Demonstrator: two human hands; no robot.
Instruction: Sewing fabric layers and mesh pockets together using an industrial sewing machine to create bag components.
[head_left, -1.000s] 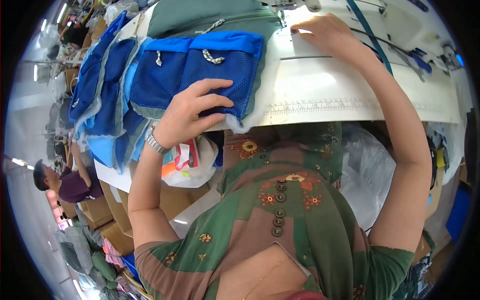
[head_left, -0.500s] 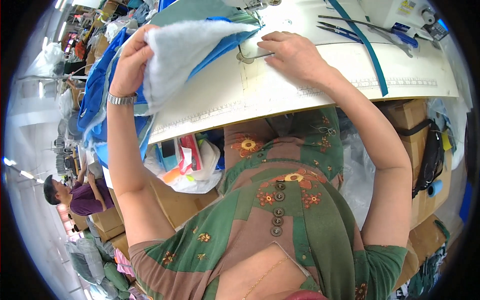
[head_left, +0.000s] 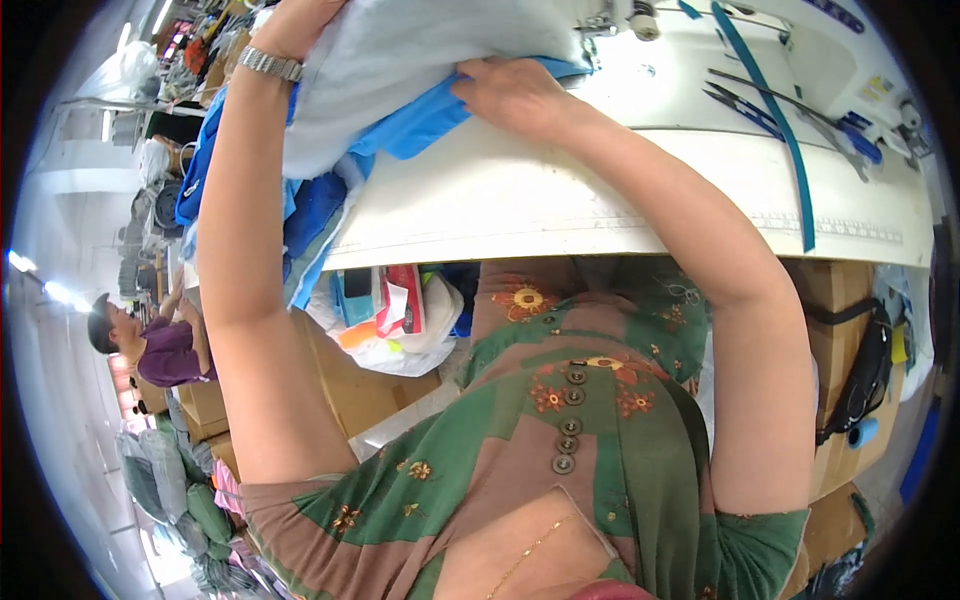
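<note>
A sheet of fluffy white padding (head_left: 400, 70) with a bright blue fabric layer (head_left: 425, 128) beneath it spreads over the white sewing table (head_left: 520, 210). Up at the top edge of the view, my left hand (head_left: 295, 25) grips the padding's far left part; its fingertips are cut off by the frame. My right hand (head_left: 515, 98) has its fingers curled on the near edge of the padding and blue fabric, thumb and fingertips pressed together there. Right of the cloth, the metal foot area of a sewing machine (head_left: 625, 20) shows in part.
A teal strip (head_left: 785, 120) crosses the table at the right, beside dark pointed snips (head_left: 745, 112) and blue-handled scissors (head_left: 858, 140). Blue cloth (head_left: 318, 210) hangs over the left edge. Cardboard boxes (head_left: 835, 375) stand below right. A person in purple (head_left: 175, 350) works far left.
My left hand has moved up and away, spreading the padding. My right hand has left the bare tabletop and the metal piece near it, moving left onto the cloth's edge. The view has shifted.
</note>
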